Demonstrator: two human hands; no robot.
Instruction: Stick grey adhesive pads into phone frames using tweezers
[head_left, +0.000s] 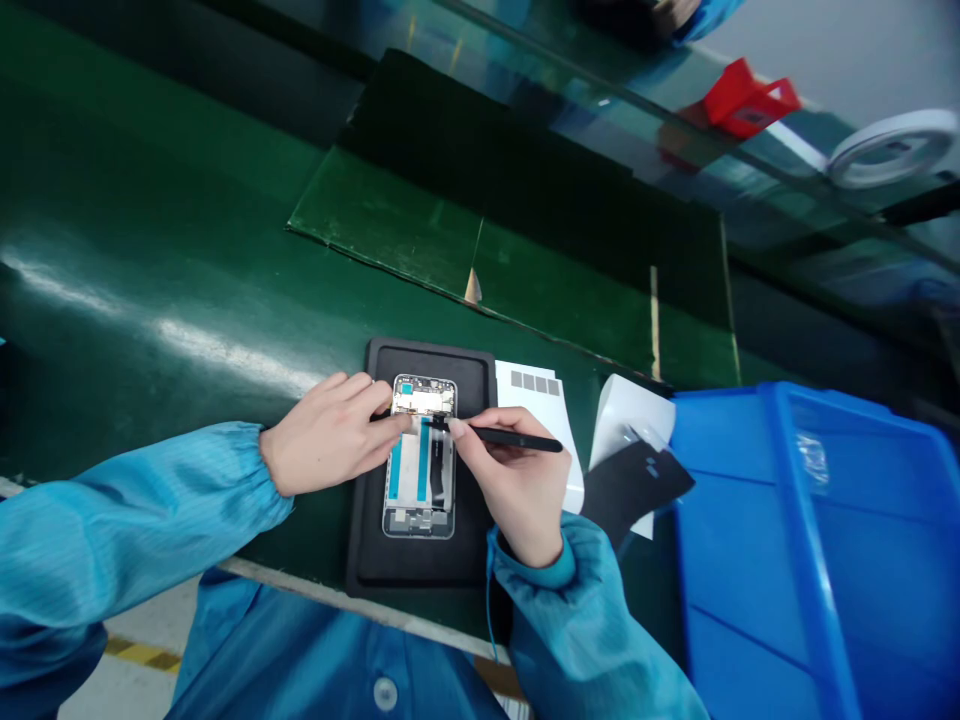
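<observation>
- The phone frame (420, 455), a metal mid-frame with its back open, lies under the fingers (390, 420) of the left hand (326, 435), which curve over its upper part. The fingertips rest on the frame near its top end.
- The left fingers sit together, laid on the frame and not clamped around it.
- The right hand (517, 490) sits just beside the frame's right edge. Its thumb and fingers pinch a slim black stylus-like tool (517, 438) close together.
- The tool runs sideways, and its tip reaches over the frame's upper middle, just below the left fingertips.
- The frame's long axis runs away from the person, nearly straight up the view and leaning slightly right. Its busier end, with the small parts, points away from the person, and 2 blue strips run along the lower part.
- It lies flat in the middle of a black rubber tray (472, 545), on a green bench mat (150, 300).
- To the right are a white card with 4 grey squares (532, 400), a white box (630, 415), a black sheet (637, 485) and a blue plastic bin (810, 540).
- Both sleeves are blue, striped work cloth (127, 520).
</observation>
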